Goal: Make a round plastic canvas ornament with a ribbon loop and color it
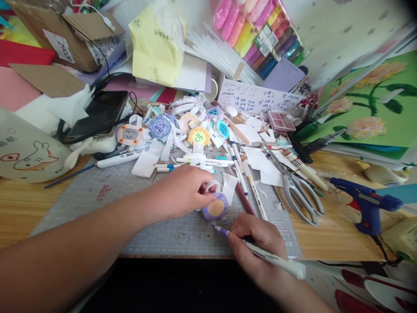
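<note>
My left hand (pixel 185 191) pinches a small round purple craft piece (pixel 215 207) with an orange-tan centre, near a white loop at its top edge. It is held just over the grey cutting mat (pixel 156 234). In my right hand (pixel 257 239) is a white marker pen (pixel 273 260), gripped like a pencil. Its purple tip end points at the lower edge of the round piece; whether the tip touches it I cannot tell. Beyond my hands lie several similar round pieces, among them a yellow one (pixel 199 137) and a blue-purple one (pixel 159 127).
Pens, paper scraps and grey-handled scissors (pixel 301 195) cover the mat's far side. A blue glue gun (pixel 366 202) lies on the right. On the left stands a white container (pixel 29 148) with a drawing. A cardboard box (pixel 61 39) and coloured clay packs (pixel 257 30) are behind.
</note>
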